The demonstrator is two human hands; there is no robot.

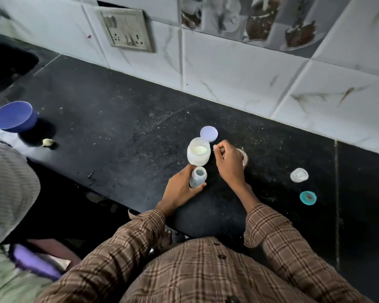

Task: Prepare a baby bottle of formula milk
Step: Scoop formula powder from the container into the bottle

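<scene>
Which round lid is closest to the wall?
The pale purple lid, lying just behind the open powder jar. The white cap and the teal ring lie farther out, on the right.

The desk [123,119] was dark polished stone, faintly speckled and dusted with pale crumbs, while the wall [239,68] behind it was glossy, marble-veined ceramic tile carrying a dull, grimy plastic switch plate [127,29]. The baby bottle [197,177] and the powder jar [198,154] looked like translucent, frosted plastic; the lilac lid [209,134] behind the jar, the blue bowl [15,116] at far left, the white cap [299,175] and the teal ring [308,197] at right were smooth, matt plastic. The sleeves [278,235] were soft woven cloth in a brown check.
</scene>
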